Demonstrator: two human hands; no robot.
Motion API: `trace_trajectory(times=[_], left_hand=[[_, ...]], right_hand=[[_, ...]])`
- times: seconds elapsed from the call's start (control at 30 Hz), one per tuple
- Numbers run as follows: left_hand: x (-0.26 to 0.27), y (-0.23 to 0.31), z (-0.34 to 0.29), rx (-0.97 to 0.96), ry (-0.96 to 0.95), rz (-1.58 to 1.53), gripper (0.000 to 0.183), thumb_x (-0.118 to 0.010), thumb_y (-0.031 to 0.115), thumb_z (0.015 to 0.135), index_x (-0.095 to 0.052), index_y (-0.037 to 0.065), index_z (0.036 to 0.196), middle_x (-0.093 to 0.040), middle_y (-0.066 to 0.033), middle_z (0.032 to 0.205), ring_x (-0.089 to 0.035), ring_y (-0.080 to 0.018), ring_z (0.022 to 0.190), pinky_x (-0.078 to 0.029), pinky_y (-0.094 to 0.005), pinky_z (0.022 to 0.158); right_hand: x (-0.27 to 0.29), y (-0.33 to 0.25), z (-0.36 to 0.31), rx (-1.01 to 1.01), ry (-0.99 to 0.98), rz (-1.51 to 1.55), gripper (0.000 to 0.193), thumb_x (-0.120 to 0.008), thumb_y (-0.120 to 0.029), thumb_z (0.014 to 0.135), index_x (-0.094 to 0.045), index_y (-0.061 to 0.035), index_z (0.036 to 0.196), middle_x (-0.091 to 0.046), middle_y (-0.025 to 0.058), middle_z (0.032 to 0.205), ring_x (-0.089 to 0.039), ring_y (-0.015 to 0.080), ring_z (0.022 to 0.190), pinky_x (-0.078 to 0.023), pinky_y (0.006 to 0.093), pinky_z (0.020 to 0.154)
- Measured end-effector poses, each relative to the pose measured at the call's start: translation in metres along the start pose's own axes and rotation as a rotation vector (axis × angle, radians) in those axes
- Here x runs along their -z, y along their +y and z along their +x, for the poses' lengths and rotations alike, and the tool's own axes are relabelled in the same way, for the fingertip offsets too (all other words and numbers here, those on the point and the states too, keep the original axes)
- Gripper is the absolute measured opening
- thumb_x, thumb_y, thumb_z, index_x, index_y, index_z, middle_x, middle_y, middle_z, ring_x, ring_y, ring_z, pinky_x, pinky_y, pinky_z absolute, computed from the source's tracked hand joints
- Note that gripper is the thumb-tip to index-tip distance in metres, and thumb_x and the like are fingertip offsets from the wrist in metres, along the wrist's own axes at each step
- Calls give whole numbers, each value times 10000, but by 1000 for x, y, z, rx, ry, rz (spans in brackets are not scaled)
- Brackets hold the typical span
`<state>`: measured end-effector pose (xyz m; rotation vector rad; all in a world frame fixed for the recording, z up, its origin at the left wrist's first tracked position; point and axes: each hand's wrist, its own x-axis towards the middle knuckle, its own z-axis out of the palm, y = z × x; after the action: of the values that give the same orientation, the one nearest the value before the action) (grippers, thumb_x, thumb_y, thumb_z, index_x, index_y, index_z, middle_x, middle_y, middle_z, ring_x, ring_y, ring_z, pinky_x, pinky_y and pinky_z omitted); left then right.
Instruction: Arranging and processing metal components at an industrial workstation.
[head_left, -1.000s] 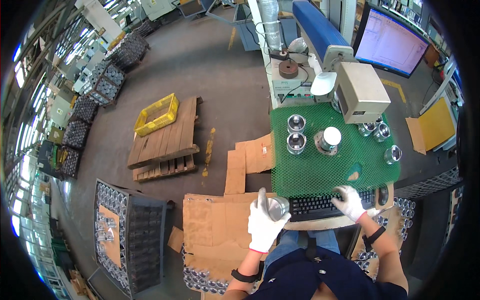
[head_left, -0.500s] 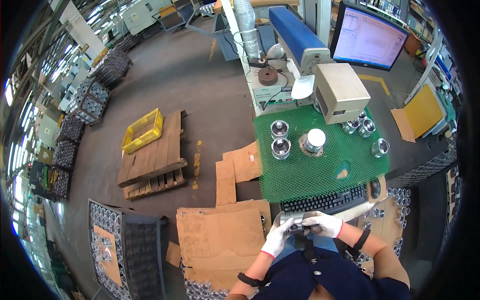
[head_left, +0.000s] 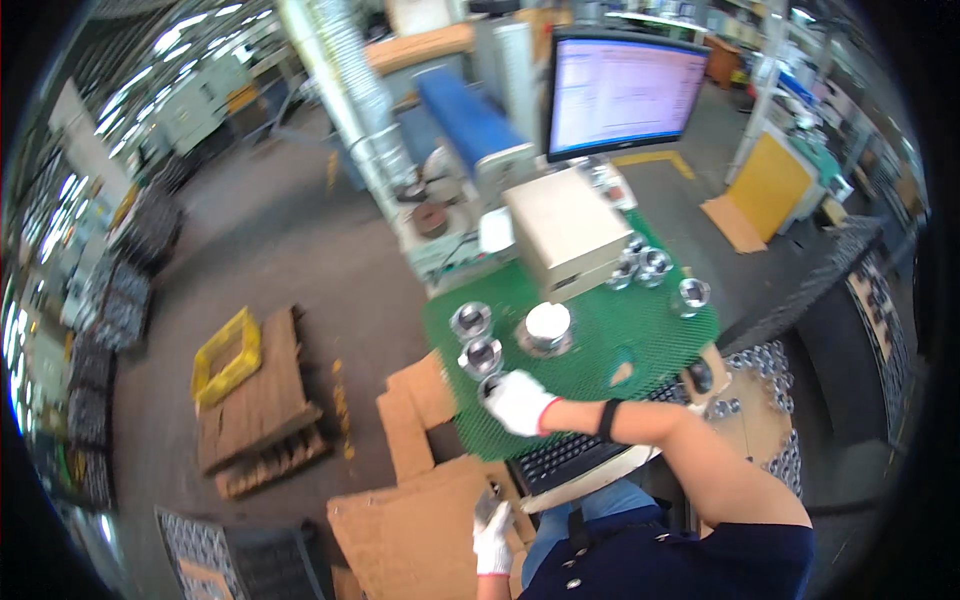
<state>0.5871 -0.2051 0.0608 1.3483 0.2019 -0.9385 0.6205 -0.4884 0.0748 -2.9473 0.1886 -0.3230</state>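
Observation:
My right hand [head_left: 520, 403], in a white glove, reaches over the green mesh mat [head_left: 585, 345] with its fingers closed on a piston [head_left: 489, 386]. That piston is at the mat's left edge, just nearer than two upright silver pistons [head_left: 471, 321]. My gloved left hand [head_left: 492, 545] is low, beside the cardboard-covered stack [head_left: 400, 525]. Its fingers are around a grey metal part that looks like a piston [head_left: 487, 506], slightly blurred. Another piston [head_left: 548, 325], pale top upward, sits on a round fixture beneath the beige marking head [head_left: 568, 232].
More pistons [head_left: 653, 266] stand at the mat's right side. A keyboard [head_left: 560, 455] and mouse [head_left: 700, 377] lie along the near edge. Behind are a monitor [head_left: 628, 95] and blue machine arm [head_left: 470, 115]. A wooden pallet with a yellow crate [head_left: 226, 356] stands left.
My hands, together on a piston near my body before, have parted. The right has moved forward with a piston to the mat; the left has dropped to the cardboard-covered stack. The view has turned.

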Motion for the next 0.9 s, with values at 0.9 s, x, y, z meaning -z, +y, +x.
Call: trace_trajectory(times=[0.9], left_hand=[[-119, 31, 59, 50, -376, 270, 603, -731, 149, 915, -471, 0, 1438, -552, -159, 1377, -549, -222, 1233, -457, -342, 1043]], right_hand=[[122, 263, -244, -919, -159, -364, 224, -588, -60, 778, -676, -64, 984, -683, 209, 894, -689, 373, 801, -549, 488, 727]])
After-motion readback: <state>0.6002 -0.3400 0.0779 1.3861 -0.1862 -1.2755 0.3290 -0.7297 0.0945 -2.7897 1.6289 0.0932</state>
